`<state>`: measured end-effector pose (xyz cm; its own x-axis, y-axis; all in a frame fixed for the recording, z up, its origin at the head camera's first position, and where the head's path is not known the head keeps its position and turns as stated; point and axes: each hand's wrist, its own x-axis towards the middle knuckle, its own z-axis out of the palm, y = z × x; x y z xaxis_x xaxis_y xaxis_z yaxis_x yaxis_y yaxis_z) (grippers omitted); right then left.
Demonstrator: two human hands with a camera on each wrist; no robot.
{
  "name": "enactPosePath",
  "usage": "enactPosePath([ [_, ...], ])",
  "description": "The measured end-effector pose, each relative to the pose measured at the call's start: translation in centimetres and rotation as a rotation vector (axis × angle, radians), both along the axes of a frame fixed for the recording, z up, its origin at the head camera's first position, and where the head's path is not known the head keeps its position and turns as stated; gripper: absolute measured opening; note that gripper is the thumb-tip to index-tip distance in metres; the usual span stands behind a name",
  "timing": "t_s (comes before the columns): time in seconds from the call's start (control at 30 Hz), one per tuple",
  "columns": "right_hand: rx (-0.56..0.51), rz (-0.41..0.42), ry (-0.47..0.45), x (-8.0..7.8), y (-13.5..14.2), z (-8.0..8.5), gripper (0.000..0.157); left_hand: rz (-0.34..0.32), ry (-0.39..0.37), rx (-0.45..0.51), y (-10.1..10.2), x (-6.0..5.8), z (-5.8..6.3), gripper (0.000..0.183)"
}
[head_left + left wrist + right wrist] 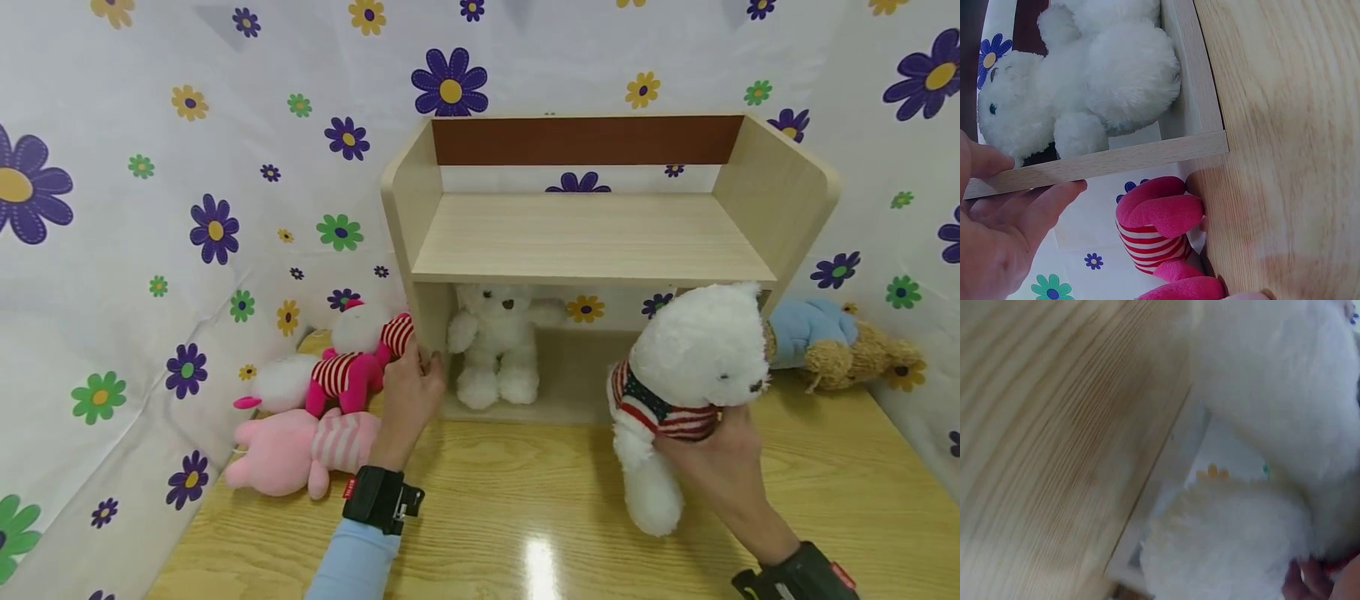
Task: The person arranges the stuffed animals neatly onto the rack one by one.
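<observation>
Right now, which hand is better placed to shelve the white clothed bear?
Probably the right hand: it grips the white clothed bear near the shelf; the left hand pinches its side panel.

A wht. wall covering (135, 242) is spanning the far side & wrapping round L & R, w/ lg. & sm. flowers (450, 81) in purple, yellow & green dotting it all over; it's creasing a bit on the L. A pale yellow-brn. wood table (480, 508), grain lines showing, is stretching from near to far, & a brt. white refl. (542, 567) is gleaming approx. mid near side.
</observation>
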<state>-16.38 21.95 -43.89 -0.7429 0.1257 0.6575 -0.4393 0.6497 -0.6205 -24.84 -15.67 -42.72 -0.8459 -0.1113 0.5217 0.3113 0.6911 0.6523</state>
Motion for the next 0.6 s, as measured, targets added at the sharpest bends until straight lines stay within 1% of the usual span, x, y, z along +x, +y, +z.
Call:
enactPosePath([
  [0.1, -0.069, 0.019, 0.047, -1.7, -1.3, -0.5, 0.109, -0.003, -0.023, 0.003, 0.1, 0.0, 0.0, 0.033],
  [0.17, -0.13, 0.026, 0.046, -2.6, -2.1, -0.8, 0.105, -0.002, -0.042, 0.009, 0.1, 0.0, 0.0, 0.032],
  [0.3, -0.215, 0.039, 0.055, -4.5, -3.3, -1.3, 0.094, 0.007, -0.041, 0.007, 0.0, -0.1, -0.1, 0.031],
  [0.33, -0.218, 0.029, 0.035, -4.9, -3.6, -1.4, 0.092, 0.007, -0.038, 0.009, 0.0, -0.1, -0.1, 0.031],
  [0.43, -0.207, 0.021, 0.019, -5.9, -4.3, -1.7, 0.089, 0.009, -0.034, 0.009, 0.0, -0.2, -0.2, 0.03],
  [0.47, -0.208, 0.028, 0.012, -6.2, -4.6, -1.7, 0.089, 0.009, -0.03, 0.008, 0.0, -0.2, -0.2, 0.03],
  [0.5, -0.212, 0.022, -0.008, -6.4, -4.8, -1.7, 0.088, 0.012, -0.03, 0.007, 0.0, -0.2, -0.2, 0.03],
  [0.6, -0.189, -0.005, -0.03, -7.5, -5.4, -1.9, 0.089, 0.017, -0.021, 0.007, -0.1, -0.2, -0.2, 0.03],
])
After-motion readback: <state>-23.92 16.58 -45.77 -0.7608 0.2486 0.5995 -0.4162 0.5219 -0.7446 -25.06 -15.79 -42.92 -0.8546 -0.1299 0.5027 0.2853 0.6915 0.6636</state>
